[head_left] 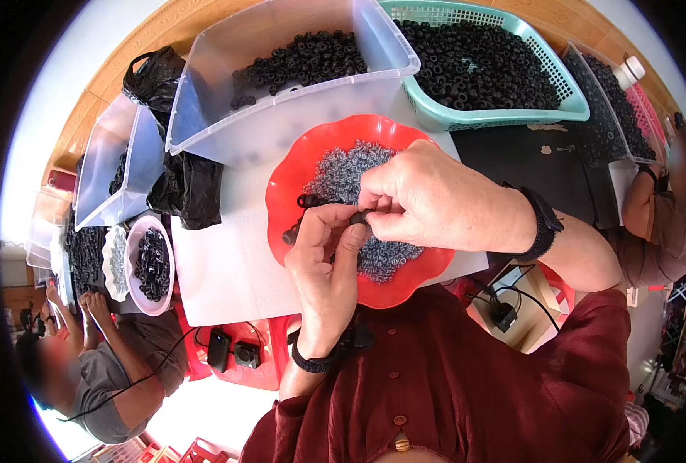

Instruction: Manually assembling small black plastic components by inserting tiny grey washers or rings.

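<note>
A red scalloped bowl on the table holds many small grey metal pieces that look like springs. Over it, my left hand pinches a small black part between thumb and index finger. My right hand meets it there, thumb and fingers pressed together at the same part. Whatever tiny piece the right fingertips may hold is hidden. A black ring-shaped part shows just beyond the left index finger, and another black piece sticks out beside the left fingers.
Behind the bowl stand a clear plastic bin and a teal basket, both with black ring-shaped parts. A black plastic bag hangs by a smaller bin at left. A pink bowl holds black parts. People work at both sides.
</note>
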Action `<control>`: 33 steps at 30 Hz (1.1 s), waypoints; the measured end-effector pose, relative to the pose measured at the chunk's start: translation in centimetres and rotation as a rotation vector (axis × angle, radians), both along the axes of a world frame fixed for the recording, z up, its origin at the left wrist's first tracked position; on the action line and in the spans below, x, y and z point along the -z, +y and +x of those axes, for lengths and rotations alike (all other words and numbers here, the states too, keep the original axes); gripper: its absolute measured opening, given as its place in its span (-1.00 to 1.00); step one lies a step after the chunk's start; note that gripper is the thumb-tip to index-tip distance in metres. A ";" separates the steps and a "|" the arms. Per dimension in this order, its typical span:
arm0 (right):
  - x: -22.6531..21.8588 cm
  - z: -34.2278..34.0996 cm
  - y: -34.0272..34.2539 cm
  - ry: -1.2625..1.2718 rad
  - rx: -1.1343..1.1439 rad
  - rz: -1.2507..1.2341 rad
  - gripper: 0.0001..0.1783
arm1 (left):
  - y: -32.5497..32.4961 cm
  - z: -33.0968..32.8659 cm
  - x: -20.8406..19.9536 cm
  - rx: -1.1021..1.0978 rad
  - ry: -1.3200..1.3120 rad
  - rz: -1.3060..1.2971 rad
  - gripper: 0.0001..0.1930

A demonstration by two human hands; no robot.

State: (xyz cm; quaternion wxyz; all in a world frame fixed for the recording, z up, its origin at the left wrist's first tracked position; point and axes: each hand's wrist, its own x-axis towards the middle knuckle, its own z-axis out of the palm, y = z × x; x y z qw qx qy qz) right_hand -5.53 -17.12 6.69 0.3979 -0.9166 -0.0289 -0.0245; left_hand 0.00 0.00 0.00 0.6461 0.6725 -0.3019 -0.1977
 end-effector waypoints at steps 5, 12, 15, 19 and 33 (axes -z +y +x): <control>1.0 -0.8 1.4 -0.208 0.113 0.002 -0.90 | -0.1 -0.3 -0.6 -0.055 0.254 -0.157 -0.83; 2.4 -1.5 2.9 -0.387 0.186 -0.100 -0.85 | 0.2 0.2 -0.6 -0.030 0.359 -0.183 -0.83; 1.9 -1.3 2.6 -0.290 0.194 -0.060 -0.88 | 0.3 0.2 -0.5 -0.040 0.362 -0.228 -0.83; 2.3 -1.6 2.5 -0.263 0.171 -0.070 -0.88 | 0.3 0.0 -0.8 -0.098 0.300 -0.219 -0.83; 0.6 -1.3 1.7 -0.337 0.068 -0.457 -0.86 | 0.5 0.7 -0.3 0.043 0.425 -0.331 -0.75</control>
